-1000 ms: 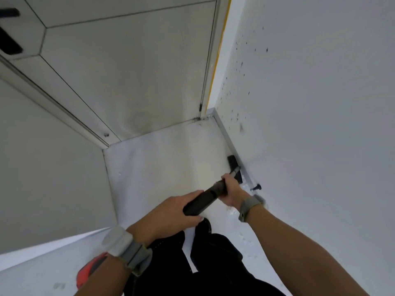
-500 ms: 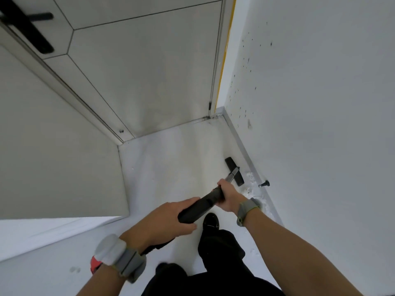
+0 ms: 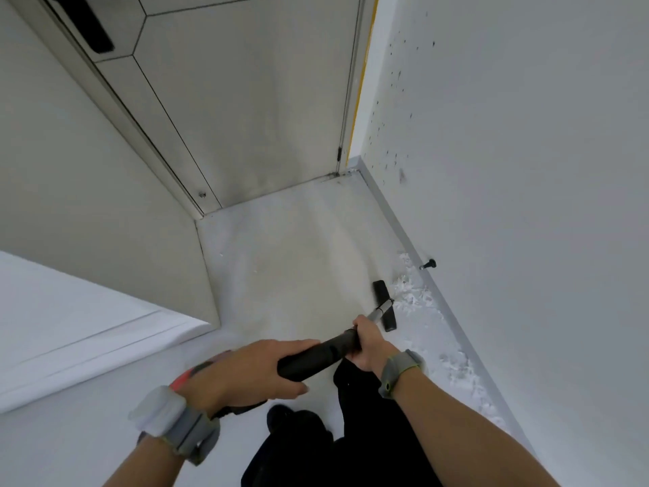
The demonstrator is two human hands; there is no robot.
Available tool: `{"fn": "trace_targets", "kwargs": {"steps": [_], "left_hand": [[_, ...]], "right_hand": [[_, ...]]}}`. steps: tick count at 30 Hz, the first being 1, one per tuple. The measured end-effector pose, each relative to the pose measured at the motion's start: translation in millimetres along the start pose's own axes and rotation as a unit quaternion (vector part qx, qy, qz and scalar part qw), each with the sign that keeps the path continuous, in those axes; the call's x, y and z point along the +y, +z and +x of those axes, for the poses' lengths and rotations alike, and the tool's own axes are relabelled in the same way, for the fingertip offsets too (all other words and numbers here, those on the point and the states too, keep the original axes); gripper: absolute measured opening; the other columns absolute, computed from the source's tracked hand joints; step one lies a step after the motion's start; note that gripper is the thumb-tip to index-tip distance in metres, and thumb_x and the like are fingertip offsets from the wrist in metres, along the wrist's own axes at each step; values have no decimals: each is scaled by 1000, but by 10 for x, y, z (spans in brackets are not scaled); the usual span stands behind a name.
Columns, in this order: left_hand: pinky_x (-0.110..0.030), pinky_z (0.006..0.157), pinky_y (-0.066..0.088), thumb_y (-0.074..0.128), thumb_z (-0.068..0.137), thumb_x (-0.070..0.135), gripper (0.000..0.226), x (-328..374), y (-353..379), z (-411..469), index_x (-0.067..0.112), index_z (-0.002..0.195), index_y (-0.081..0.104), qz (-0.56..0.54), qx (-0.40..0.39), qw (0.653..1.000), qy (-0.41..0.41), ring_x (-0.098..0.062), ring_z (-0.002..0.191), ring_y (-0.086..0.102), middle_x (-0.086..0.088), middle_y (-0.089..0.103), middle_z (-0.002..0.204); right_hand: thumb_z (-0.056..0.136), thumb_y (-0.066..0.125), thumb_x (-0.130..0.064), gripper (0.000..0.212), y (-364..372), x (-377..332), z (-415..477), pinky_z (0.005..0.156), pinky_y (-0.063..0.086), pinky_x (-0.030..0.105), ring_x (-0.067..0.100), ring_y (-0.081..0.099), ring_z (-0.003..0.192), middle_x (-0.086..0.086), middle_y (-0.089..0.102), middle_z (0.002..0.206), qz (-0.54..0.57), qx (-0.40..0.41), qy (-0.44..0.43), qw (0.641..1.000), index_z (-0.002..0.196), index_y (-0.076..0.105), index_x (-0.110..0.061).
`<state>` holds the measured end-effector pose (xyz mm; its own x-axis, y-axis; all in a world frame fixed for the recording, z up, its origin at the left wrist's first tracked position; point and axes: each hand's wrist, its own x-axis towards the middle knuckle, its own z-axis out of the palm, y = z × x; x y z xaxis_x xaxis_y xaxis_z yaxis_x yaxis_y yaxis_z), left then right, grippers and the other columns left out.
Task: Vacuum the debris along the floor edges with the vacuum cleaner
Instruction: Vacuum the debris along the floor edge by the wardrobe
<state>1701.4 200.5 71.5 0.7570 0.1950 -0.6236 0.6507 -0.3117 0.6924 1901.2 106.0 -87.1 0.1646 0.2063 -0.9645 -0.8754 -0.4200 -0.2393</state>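
I hold a vacuum cleaner's black wand (image 3: 316, 356) with both hands. My left hand (image 3: 246, 370) grips the upper end of the wand; my right hand (image 3: 367, 342) grips it lower, where it turns to a silver tube. The black floor nozzle (image 3: 383, 305) sits on the white floor, a short way left of the right wall's grey skirting (image 3: 404, 237). White crumbly debris (image 3: 416, 297) lies between the nozzle and the skirting, and more debris (image 3: 460, 367) trails along the edge toward me. A red part of the vacuum (image 3: 182, 377) shows behind my left wrist.
A closed grey door (image 3: 253, 117) fills the far end of the narrow passage. A black door stopper (image 3: 429, 264) sticks out of the right wall just above the skirting. A white wall corner (image 3: 196, 275) juts in on the left. My dark trousers and shoes (image 3: 298, 427) are below the wand.
The nozzle has slid back toward me along the right skirting, from beyond the door stopper to just past it. The debris beside it is now uncovered. Both hands keep their grip.
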Motion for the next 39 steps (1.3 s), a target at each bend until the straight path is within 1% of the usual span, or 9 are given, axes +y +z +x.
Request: {"fn": "trace_targets", "kwargs": {"steps": [1,5,10,13,16,24,28,34,39], "left_hand": [[-21,82,54,71,90,45,64,28,91,6,72,138,40,6,-4,1000,3,2,79,64,26,67,102],[-13,66,50,69,92,43,63,173,371,136,65,143,40,2,-3,1000,9,1,67,63,21,65,96],[-31,85,58,68,89,49,62,327,516,358,73,137,37,-13,4,1000,-5,-11,88,70,17,68,112],[-16,65,51,68,93,44,64,471,463,430,64,145,38,14,26,1000,-3,4,68,62,19,65,95],[-10,60,44,67,95,43,64,502,434,415,59,149,37,24,47,999,-9,11,62,56,24,60,90],[-11,71,48,71,92,41,60,168,396,-101,67,139,43,0,48,999,-15,1,73,63,32,62,92],[-13,71,51,71,93,40,59,-65,379,-378,65,139,45,-7,35,999,-8,-1,71,62,21,63,91],[-10,66,44,70,93,35,57,-207,412,-537,61,139,47,39,-30,999,17,5,66,56,36,57,75],[-20,71,54,69,90,43,64,-167,641,-340,64,143,40,28,-43,998,21,-4,71,63,13,67,98]], "right_hand": [[92,47,-20,16,-104,22,1,42,48,26,23,51,64,10,48,76,3,1,-5,1000,81,40,-12],[88,48,-18,11,-420,-46,15,51,51,29,23,51,67,10,47,77,-1,2,-26,1000,88,41,-11],[90,47,-18,12,-621,-284,27,47,50,26,21,48,61,9,44,73,-5,-5,-23,1000,82,40,-12],[91,45,-17,13,-652,-428,45,47,49,26,21,48,61,9,45,71,-2,-22,-19,1000,81,39,-11],[91,45,-17,12,-582,-477,4,44,50,26,22,49,62,10,44,73,-10,-25,-11,1000,83,38,-11],[92,44,-16,14,-177,-31,-212,45,49,24,18,46,59,6,42,69,-37,-38,9,999,81,37,-11],[93,45,-17,13,-20,302,-295,46,49,27,20,50,62,8,45,74,-43,-37,15,998,85,38,-11],[92,45,-20,14,-124,742,-307,50,48,29,22,52,65,10,48,77,0,-7,4,1000,83,39,-11],[89,52,-20,13,-441,726,-176,49,51,27,22,54,64,11,51,74,26,-2,-19,999,85,43,-11]]}}
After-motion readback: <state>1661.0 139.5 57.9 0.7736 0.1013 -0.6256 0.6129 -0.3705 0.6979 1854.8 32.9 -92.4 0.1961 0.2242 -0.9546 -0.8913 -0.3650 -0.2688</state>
